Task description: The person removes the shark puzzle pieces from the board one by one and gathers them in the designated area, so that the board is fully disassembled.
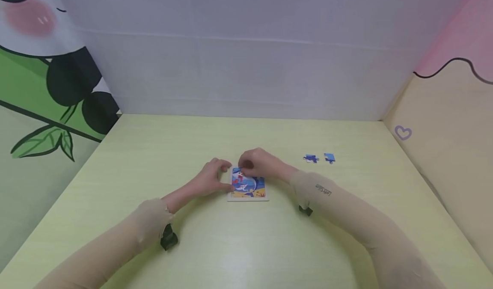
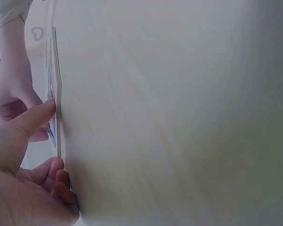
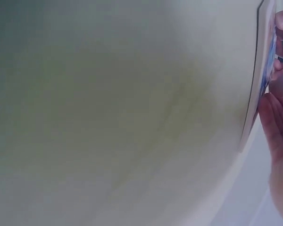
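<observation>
A small jigsaw puzzle (image 1: 243,188) with a blue sea picture lies in a pale frame board (image 1: 248,200) on the table. My left hand (image 1: 209,177) holds the board at its left side, the thumb on its left edge and the other fingers bent around the far left corner. In the left wrist view the thumb (image 2: 40,115) lies over the board's edge. Over the puzzle's upper part, my right hand (image 1: 262,162) has thumb and forefinger brought together on a puzzle piece, largely hidden by the fingers. The right wrist view shows these fingertips (image 3: 266,106) right at the picture surface.
Two loose blue puzzle pieces, one left (image 1: 311,158) and one right (image 1: 329,158), lie on the table to the right of the board. A pale wall (image 1: 246,75) stands behind the table (image 1: 173,139), with printed panels on both sides.
</observation>
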### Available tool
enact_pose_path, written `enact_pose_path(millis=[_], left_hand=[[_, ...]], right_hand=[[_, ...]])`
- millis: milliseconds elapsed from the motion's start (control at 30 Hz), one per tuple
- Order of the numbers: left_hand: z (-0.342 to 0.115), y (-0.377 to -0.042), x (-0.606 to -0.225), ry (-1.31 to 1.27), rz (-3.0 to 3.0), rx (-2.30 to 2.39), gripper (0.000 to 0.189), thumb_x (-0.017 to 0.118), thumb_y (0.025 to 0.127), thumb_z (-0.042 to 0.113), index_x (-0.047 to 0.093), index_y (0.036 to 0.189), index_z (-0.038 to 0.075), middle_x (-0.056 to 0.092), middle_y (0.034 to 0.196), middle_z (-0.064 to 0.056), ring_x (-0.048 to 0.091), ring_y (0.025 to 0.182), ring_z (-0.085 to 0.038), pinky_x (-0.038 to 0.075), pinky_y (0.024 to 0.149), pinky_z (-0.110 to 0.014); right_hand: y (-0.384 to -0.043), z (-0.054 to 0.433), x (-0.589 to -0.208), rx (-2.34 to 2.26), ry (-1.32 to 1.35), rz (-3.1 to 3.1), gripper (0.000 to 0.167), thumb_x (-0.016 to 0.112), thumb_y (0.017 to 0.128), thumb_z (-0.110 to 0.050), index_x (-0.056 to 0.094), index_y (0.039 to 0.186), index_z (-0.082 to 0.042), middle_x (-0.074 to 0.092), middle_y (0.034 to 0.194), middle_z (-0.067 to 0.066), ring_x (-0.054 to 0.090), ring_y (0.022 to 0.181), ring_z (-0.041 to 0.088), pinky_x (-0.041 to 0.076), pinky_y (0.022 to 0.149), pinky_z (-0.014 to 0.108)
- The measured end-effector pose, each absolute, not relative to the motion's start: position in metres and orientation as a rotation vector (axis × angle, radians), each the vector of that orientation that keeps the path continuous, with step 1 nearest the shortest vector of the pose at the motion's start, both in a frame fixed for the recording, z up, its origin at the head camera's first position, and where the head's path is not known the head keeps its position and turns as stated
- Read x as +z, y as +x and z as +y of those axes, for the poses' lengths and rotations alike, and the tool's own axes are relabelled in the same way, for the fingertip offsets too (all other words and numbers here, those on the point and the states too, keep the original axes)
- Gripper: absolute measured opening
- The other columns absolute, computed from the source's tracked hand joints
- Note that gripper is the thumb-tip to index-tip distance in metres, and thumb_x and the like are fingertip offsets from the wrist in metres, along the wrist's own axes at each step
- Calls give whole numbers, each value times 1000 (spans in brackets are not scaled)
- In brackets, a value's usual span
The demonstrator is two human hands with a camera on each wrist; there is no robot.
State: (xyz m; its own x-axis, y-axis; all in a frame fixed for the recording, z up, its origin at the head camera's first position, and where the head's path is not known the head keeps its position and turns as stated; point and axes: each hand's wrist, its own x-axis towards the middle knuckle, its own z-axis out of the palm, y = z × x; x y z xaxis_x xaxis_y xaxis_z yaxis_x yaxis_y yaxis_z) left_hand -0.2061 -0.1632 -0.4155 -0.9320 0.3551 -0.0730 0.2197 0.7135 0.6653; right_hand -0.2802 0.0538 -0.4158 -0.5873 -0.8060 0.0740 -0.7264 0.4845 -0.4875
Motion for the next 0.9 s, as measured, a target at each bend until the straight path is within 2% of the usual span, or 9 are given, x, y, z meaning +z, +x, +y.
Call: enact_pose_path(millis=[233,467,900], left_hand=[[-164,-206,-417,473,2732,1016,72,86,74,26,53,133,0,55,115,-15,49,106,-28,42,96,-44],[-163,-206,-416,466,2736,1001,73,85,75,27,52,134,1,55,116,-15,48,107,-28,41,93,-41],[-163,-203,-414,462,2741,968,73,85,75,27,52,136,1,55,117,-15,48,107,-29,42,94,-42]], right_hand=[[-280,55,-422,-946,-1067,2497,17,71,89,-14,73,106,-12,72,95,0,63,82,8,54,76,20],[-278,55,-419,-992,-843,2444,19,71,91,-19,75,109,-19,74,111,-1,65,93,9,53,84,25],[-276,56,-420,-1106,-733,2382,17,72,90,-22,76,107,-22,74,108,-5,65,95,10,51,88,28]])
